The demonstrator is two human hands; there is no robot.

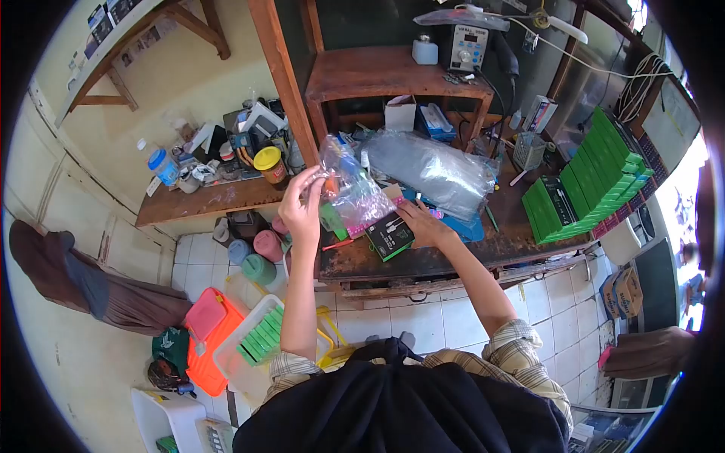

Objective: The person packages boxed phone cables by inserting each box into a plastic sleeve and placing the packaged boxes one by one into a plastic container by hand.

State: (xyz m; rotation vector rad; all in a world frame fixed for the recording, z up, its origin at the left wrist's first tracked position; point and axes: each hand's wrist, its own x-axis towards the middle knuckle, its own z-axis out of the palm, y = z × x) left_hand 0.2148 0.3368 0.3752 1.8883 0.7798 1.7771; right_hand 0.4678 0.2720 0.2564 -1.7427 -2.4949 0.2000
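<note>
At the middle of the frame, a clear plastic bag (362,200) is held up over a dark worktop (510,248) by the left hand (302,202), its edge pinched between thumb and fingers, the other fingers loosely bent. Just below and to the right of the bag, a black-and-green box (391,237) is touched at its upper right by the right hand (424,226), whose fingers are reached over it, partly open; whether the box is gripped or merely steadied cannot be told. Colourful items are seen through the bag, though they are too blurred to be named.

Behind the hands, a large bundle of clear plastic (434,170) is spread across the worktop. Green boxes (604,175) are stacked at the right of the frame, near a small wire basket (529,151). At the top, a white bottle (425,52) and a machine with a display (469,49) are set on a wooden shelf (377,69). A yellow-lidded jar (268,158) is seen at upper left, and more green packs (261,337) are held in a white tub (231,349) at lower left.
</note>
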